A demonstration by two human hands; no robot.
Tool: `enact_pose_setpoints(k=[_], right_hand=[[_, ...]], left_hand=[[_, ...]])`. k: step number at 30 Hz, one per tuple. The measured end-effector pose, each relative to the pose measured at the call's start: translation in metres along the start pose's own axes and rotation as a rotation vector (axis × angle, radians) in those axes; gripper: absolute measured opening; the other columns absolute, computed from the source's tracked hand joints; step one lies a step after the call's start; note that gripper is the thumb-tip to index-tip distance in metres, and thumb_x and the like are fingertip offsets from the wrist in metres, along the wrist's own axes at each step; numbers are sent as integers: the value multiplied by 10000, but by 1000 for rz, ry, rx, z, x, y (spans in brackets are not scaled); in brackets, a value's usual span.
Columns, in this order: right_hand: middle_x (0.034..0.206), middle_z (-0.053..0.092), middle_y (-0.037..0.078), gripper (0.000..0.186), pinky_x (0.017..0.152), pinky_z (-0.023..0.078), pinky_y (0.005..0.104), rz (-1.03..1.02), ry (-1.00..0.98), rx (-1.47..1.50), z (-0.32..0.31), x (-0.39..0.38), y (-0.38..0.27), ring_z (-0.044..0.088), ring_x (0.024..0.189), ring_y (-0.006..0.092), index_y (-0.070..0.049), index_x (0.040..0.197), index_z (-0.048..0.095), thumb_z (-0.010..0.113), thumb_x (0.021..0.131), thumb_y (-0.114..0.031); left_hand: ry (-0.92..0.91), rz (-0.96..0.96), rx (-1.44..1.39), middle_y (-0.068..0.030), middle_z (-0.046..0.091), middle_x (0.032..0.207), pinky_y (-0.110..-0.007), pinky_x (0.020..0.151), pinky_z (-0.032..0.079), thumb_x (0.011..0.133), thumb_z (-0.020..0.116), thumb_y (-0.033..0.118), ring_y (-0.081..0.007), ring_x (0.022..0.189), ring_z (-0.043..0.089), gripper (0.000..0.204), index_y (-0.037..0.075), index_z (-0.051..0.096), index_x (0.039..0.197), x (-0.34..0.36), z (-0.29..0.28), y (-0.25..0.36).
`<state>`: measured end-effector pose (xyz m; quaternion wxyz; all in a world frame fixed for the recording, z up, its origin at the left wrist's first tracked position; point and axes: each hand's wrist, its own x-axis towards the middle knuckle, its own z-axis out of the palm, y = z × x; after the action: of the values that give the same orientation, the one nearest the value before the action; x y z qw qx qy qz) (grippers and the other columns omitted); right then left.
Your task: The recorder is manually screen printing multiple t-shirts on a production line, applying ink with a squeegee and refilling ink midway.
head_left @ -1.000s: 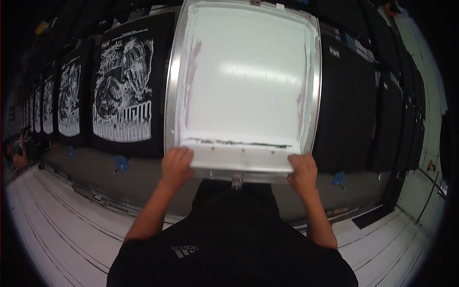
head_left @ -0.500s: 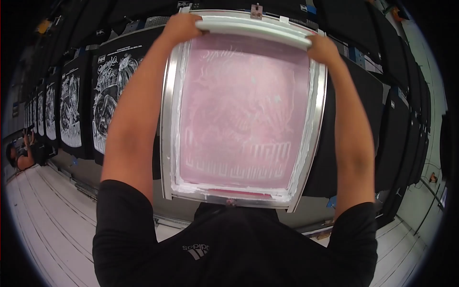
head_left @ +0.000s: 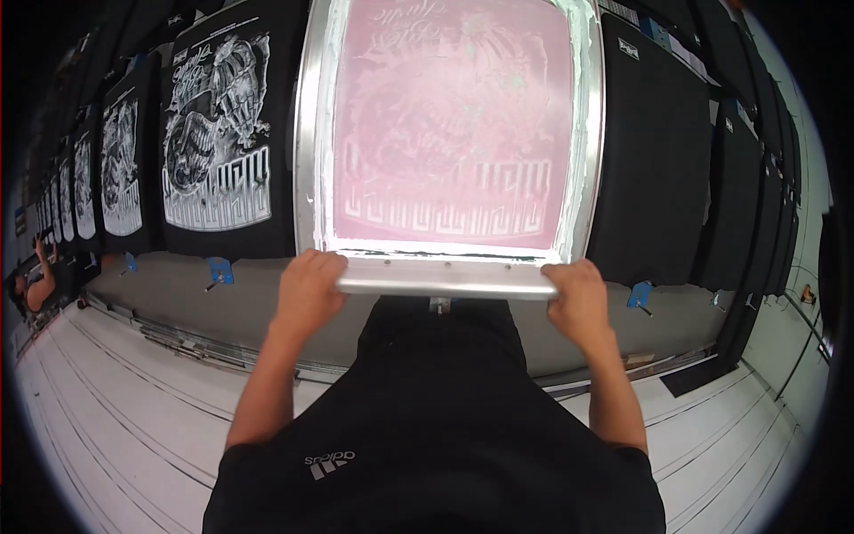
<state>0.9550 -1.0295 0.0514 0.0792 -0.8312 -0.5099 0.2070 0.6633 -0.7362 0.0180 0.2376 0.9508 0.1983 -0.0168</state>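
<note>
A screen-printing frame [head_left: 449, 283] with metal rails lies in front of me, its pink mesh [head_left: 445, 133] showing faint lettering and artwork. White ink lines the mesh along its sides and near edge. My left hand [head_left: 311, 292] is closed over the left end of the near rail, and my right hand [head_left: 580, 301] grips the right end in the same way. Whether the frame is raised off what lies under it, I cannot tell. Its far end runs out of the picture at the top.
Black shirts with white prints [head_left: 218, 133] stretch away in a row to my left. Plain black shirts [head_left: 654, 160] lie to the right. Blue-handled brackets [head_left: 640, 296] stick out below them. A person [head_left: 40, 285] stands far left. Pale lined floor [head_left: 178, 400] lies below.
My hands have left the long pale bar at the frame's far end and come back to its near rail. The bar is out of sight, and the frame sits higher in view.
</note>
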Motion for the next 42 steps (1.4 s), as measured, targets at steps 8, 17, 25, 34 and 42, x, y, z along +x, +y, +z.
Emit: enact_pose_setpoints(k=[8,17,25,34,42], right_hand=[[955,689,101,482,1048,415,512,28,-35,-35,34,-30,-2,626,959,317,-67,1015,662,691,536,-30],[915,684,132,420,854,526,431,39,223,-186,-19,182,75,624,870,346,-92,1027,691,670,614,-17],[1061,700,162,427,894,526,442,71,133,-340,-122,397,142,659,1010,364,-158,1126,707,622,708,-132],[964,711,224,480,864,530,386,-2,45,-69,-193,434,137,691,901,366,-48,1071,728,659,602,-121],[1075,701,218,552,936,511,383,47,-18,-258,-170,466,155,672,1022,356,-69,1153,703,693,603,-117]], left_hand=[[147,-1,25,-119,670,896,-391,751,518,519,690,-9,-294,861,637,367,64,659,877,-43,36,8],[282,58,100,-111,675,866,-417,735,539,585,754,80,-310,811,645,367,98,696,947,202,-5,-81],[276,86,273,-119,716,819,-455,749,545,688,793,369,-345,811,686,346,170,734,965,424,-88,-130],[994,226,292,-168,667,1076,-417,877,508,780,787,309,-366,1004,633,447,64,660,1132,354,-112,-94],[-946,-345,-630,-166,682,903,-403,757,502,964,588,400,-253,807,635,406,8,674,1025,16,55,51]])
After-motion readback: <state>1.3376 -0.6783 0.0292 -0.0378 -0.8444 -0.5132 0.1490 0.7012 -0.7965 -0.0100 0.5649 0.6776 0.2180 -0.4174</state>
